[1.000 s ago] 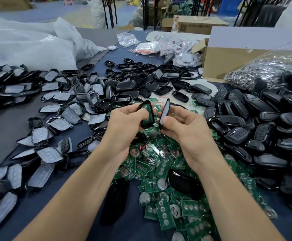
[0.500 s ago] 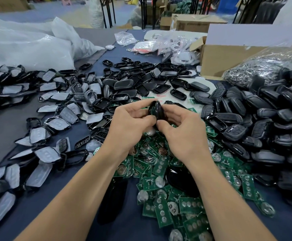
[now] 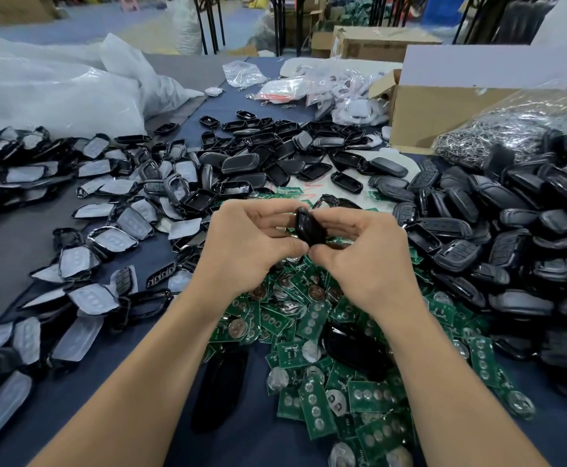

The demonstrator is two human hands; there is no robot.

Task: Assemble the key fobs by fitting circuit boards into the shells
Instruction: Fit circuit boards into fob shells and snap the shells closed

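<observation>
Both hands meet above the table's middle around one black key fob, its two shell halves closed together. My left hand pinches its left side between thumb and fingers. My right hand pinches the right side, thumb at the lower edge. The board inside is hidden. Under the hands lies a pile of green circuit boards with round coin cells. A heap of black shell halves spreads behind the hands.
Closed black fobs are heaped at the right. Grey rubber button pads in frames cover the left. A cardboard box, a bag of metal rings and white plastic bags stand at the back.
One second ago each hand held a separate half, the left one with a green board in it. The halves came together and now both hands squeeze the closed fob.
</observation>
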